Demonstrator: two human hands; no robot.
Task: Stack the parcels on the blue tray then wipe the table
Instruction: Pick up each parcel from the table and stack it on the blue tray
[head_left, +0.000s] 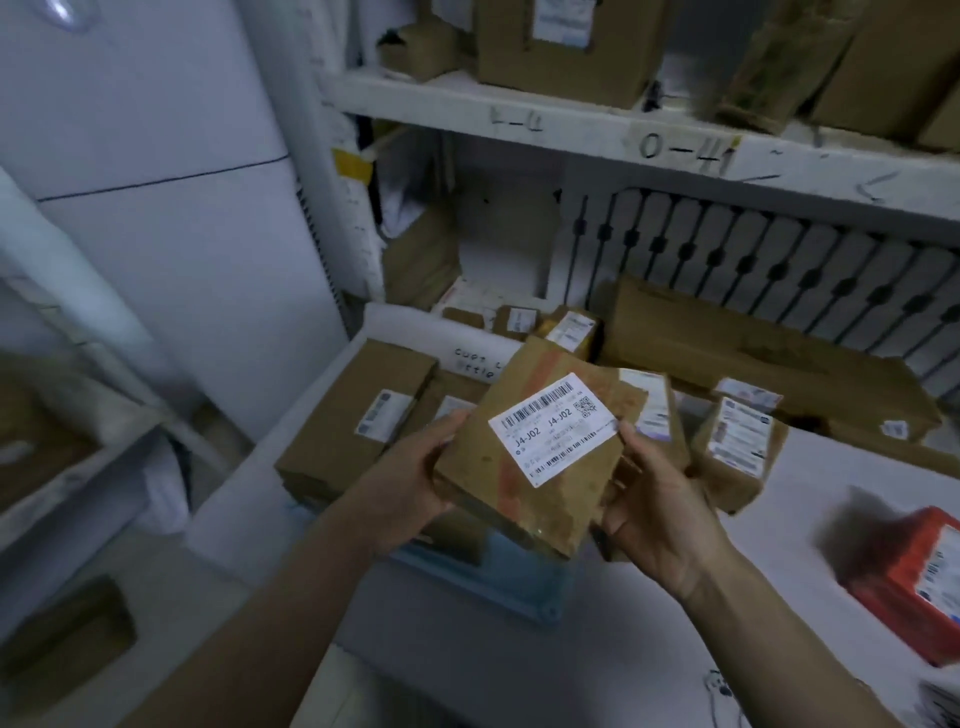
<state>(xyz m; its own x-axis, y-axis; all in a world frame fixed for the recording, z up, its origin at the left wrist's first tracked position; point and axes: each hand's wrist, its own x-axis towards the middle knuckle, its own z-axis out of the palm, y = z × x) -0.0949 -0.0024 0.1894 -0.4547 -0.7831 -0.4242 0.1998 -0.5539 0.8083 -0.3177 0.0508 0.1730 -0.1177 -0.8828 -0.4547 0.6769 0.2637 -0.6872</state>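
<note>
The white surface (519, 665) fills the near part of the view from 6 o'clock outward. A red parcel (924, 577) with a white label lies on it at 4 o'clock, well apart from the rest. The blue tray (498, 577) sits just past the forearms near the centre, its near corner bare.

Above the tray, both hands carry a flat brown parcel (540, 467) tilted toward the camera. The left hand (410, 483) grips its left edge with curled fingers, and the right hand (660, 519) grips its right edge with the thumb on top. Its white label (553, 428) reads J4-J02, and a strip of red tape crosses the cardboard.

A long brown box (353, 415) lies at 10 o'clock from the held parcel; whether it rests on the tray cannot be told. A small labelled parcel (737, 447) stands at 3 o'clock, beside the right hand. More small parcels crowd behind it, and a long cardboard carton (753, 353) lies across the surface at 2 o'clock.

Farther back, a white slatted panel (779, 260) with black spots runs along the wall. Above it, at 12 o'clock, a white shelf (571, 130) with handwritten marks holds cardboard boxes (561, 47). A tall white cabinet (156, 208) stands at 10 o'clock, and a blurred low rack sits at 8 o'clock.
</note>
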